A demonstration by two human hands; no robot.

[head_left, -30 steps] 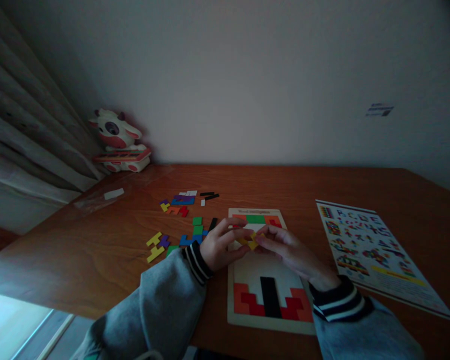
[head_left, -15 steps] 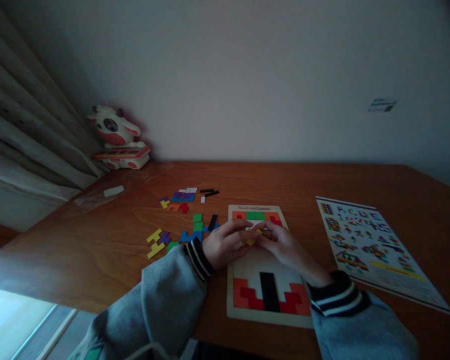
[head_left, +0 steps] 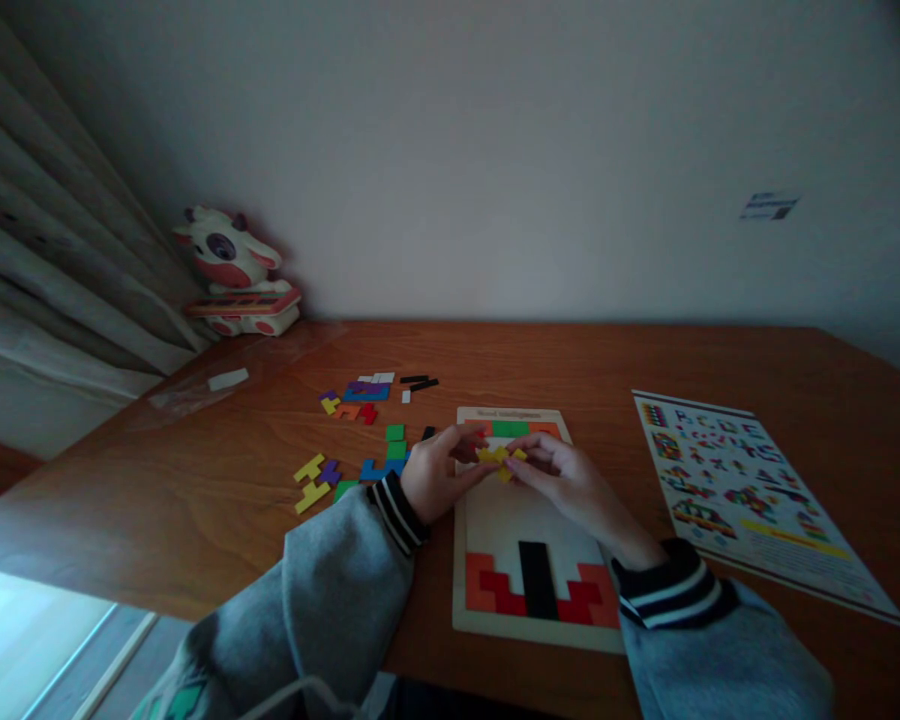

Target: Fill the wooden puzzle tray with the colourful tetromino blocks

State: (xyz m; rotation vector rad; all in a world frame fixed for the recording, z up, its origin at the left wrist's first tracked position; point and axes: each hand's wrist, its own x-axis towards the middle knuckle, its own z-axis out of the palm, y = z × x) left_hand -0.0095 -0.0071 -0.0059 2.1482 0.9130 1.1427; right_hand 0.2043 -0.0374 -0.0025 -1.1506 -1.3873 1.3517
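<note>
- Above the far half of the board (head_left: 495, 525), the left hand (head_left: 436, 472) and the right hand (head_left: 576, 482) pinch a yellow shape (head_left: 501, 457), perhaps two pieces.
- If one pinch loosens, this shape could fall crooked.
- Right cuff (head_left: 669, 588), near the board's right edge, might push it.

Open table (head_left: 555, 365) runs along the wall (head_left: 532, 180) beyond the board (head_left: 495, 530), leaving a sideways passage; the toy cow (head_left: 236, 270) stands upright at its left end. The left hand (head_left: 441, 472) and right hand (head_left: 570, 490), close together over the board's far part, bar it from the near side. The board's bare middle is reachable between the sleeves (head_left: 337, 600), past a flat black block (head_left: 538, 580). The right sleeve (head_left: 712, 640) blocks the near gap between board and paper sheet (head_left: 750, 500); farther away, that gap lies open.
</note>
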